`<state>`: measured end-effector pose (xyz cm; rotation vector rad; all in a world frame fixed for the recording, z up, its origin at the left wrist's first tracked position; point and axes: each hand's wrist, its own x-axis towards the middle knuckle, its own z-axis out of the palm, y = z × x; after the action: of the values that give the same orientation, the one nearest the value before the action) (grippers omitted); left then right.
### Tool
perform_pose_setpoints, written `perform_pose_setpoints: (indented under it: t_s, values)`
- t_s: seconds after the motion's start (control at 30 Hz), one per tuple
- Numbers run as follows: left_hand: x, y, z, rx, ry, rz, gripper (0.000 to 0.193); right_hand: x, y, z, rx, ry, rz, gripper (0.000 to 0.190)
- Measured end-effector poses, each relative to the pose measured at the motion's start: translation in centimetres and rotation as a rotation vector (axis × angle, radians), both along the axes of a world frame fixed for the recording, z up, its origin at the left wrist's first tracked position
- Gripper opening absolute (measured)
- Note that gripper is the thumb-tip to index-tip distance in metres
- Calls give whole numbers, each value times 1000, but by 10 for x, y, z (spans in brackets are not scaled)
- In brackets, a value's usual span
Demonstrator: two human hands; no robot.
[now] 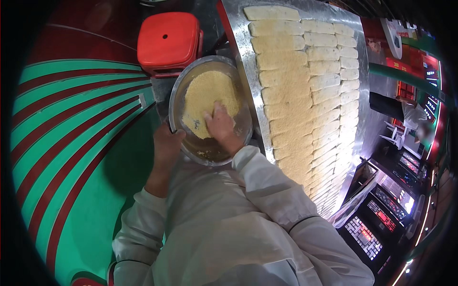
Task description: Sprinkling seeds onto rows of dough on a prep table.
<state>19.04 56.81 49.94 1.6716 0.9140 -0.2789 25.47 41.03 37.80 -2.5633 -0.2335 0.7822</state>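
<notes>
My left hand (168, 144) grips the near left rim of a large round metal basin (211, 159), its thumb over the edge. Inside the basin lies a heap of pale yellow crumbs or coarse meal (207, 89). My right hand (219, 122) reaches into this heap, fingers spread and fingertips against the crumbs; none shows held in it. Right of the basin, rows of long flat pale dough pieces (323, 53) lie side by side on a metal-topped table (264, 130). Yellow crumbs cover much of the row nearest the basin; the farther rows look mostly bare.
A red plastic stool (168, 39) stands just beyond the basin at the upper left. The metal table's raised edge runs close along the basin's right side. Green and dark red striped flooring (82, 143) spreads at left. A person (411, 114) is far off at right, near white chairs (395, 136).
</notes>
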Motion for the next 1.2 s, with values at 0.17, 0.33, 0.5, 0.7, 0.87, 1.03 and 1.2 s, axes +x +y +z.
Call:
perform_pose_setpoints:
  t_s: [0.17, 0.33, 0.5, 0.7, 0.87, 1.03, 1.2]
  values:
    - [-4, -4, -18, -104, -74, 80, 37, -40, -1, 16, 460, 254, 199, 39]
    - [-18, 4, -39, -93, -37, 89, 38, 33, -46, 118, 564, 688, -322, 19]
    - [-10, 1, -38, -295, -327, 180, 40, 109, -116, 194, 376, 444, -199, 6]
    - [6, 6, -26, -192, -123, 108, 40, 163, -129, 220, 475, 382, -272, 5]
    - [16, 41, -56, -27, 30, 27, 31, 244, -129, 232, 634, 258, -275, 9]
    - [46, 59, -50, -78, -112, 145, 24, 305, -133, 237, 503, 151, -180, 12]
    - [69, 78, -47, -172, -173, 180, 21, 332, -140, 236, 458, -75, -266, 12]
